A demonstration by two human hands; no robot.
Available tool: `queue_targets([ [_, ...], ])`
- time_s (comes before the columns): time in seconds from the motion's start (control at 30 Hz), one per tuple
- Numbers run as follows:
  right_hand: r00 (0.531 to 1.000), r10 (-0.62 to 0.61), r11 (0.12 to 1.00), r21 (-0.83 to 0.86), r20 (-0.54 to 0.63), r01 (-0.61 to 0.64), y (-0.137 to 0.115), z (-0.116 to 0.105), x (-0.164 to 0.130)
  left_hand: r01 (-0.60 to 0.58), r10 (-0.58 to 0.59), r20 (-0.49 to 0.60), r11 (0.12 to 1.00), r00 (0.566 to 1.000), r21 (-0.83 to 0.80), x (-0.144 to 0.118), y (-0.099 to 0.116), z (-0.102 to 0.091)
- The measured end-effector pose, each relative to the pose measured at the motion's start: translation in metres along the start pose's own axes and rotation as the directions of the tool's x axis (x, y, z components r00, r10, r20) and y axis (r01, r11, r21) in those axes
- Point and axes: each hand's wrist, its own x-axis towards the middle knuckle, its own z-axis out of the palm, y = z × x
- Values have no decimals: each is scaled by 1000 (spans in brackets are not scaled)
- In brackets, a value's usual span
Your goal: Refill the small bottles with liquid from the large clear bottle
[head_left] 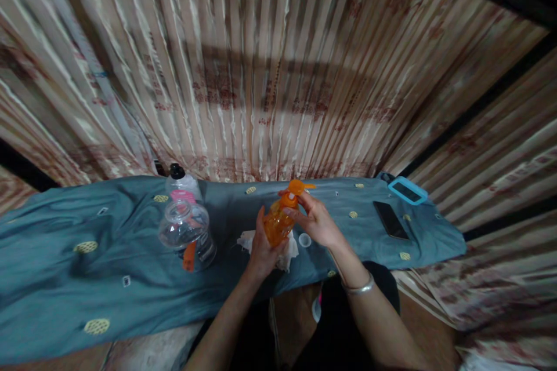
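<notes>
An orange pump bottle (278, 221), see-through and tilted a little to the right, is held over the cloth-covered surface. My left hand (263, 246) wraps round its body from the left and below. At its neck, my right hand (314, 219) has its fingers closed just under the orange pump head (296, 187), whose spout points right. Beneath the bottle lies a crumpled white tissue (289, 253), partly hidden by my left hand. A small clear round cap (304, 240) rests beside the tissue, below my right hand.
To the left stand a clear empty plastic bottle (185, 232) with an orange label and a black-capped bottle (183, 182) behind it. A dark phone (390, 220) and a blue-framed device (408, 191) lie right on the teal patterned cloth (143, 295). Curtains (261, 69) hang behind.
</notes>
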Motion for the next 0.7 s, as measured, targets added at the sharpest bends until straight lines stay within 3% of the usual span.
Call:
queue_targets([
  [0.13, 994, 11, 999, -52, -108, -17, 4, 8, -1, -3, 3, 7, 1000, 1000, -15, 0, -1, 2],
  [0.3, 943, 60, 993, -77, -328, -90, 9, 28, -6, -3, 3, 5, 1000, 1000, -27, 1, -2, 3],
  [0.4, 956, 45, 996, -62, -291, -65, 7, 25, -8, -18, 18, 21, 1000, 1000, -13, 2, -2, 1],
  [0.57, 998, -35, 999, -5, -56, 35, 2, 3, -6, -12, 12, 10, 1000, 1000, -5, 2, -1, 1],
  [0.63, 997, -21, 999, -30, -73, 19, 0, 3, -6, -3, 3, 0, 1000, 1000, -16, 2, 0, 2],
  [0.7, 983, 10, 996, -82, -184, -25, -1, 9, -6, 7, -7, 4, 1000, 1000, -25, 1, 0, 2],
])
